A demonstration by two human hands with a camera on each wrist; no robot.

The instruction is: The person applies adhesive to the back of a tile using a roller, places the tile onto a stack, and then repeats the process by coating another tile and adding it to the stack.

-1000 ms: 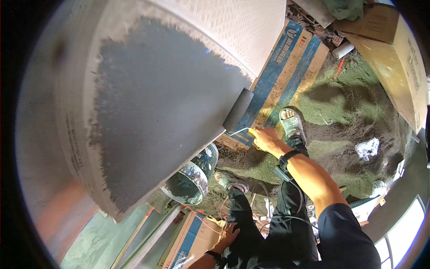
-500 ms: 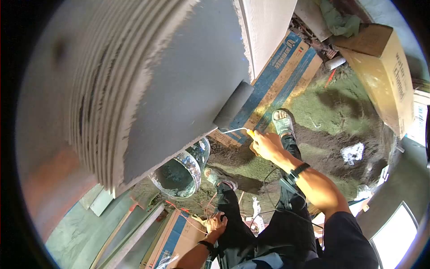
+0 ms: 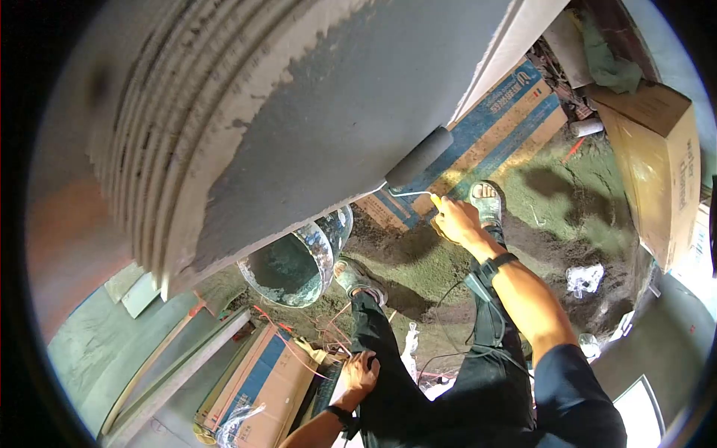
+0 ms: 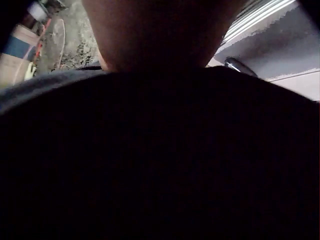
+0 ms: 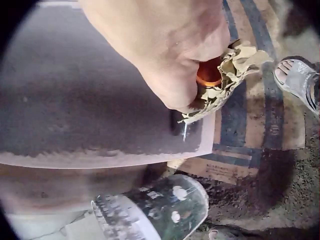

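Note:
In the head view, my right hand [image 3: 457, 222] grips the yellow handle of a paint roller [image 3: 420, 157]. The dark grey roller lies along the right edge of a slab's grey-coated face [image 3: 336, 112]. In the right wrist view, the fingers curl round the orange-looking handle [image 5: 209, 74], and crumpled torn paper [image 5: 232, 75] hangs about it; the roller sleeve is mostly hidden behind the hand. My left hand [image 3: 361, 373] rests on the left thigh with bent fingers and holds nothing. The left wrist view is mostly dark, with part of the wrist at the top.
Pale slabs [image 3: 160, 172] stand stacked behind the coated one. Below its lower edge is a stained bucket [image 3: 321, 250], a second beside it. Flattened cardboard [image 3: 515, 116] lies on the sandy floor; a tall carton [image 3: 672, 157] stands right. Boards [image 3: 175, 373] and another carton [image 3: 258, 377] lie lower left.
The head view has turned, and the slabs' stacked edges show more. The right hand still grips the roller at the slab's right edge. The left hand stays on the thigh.

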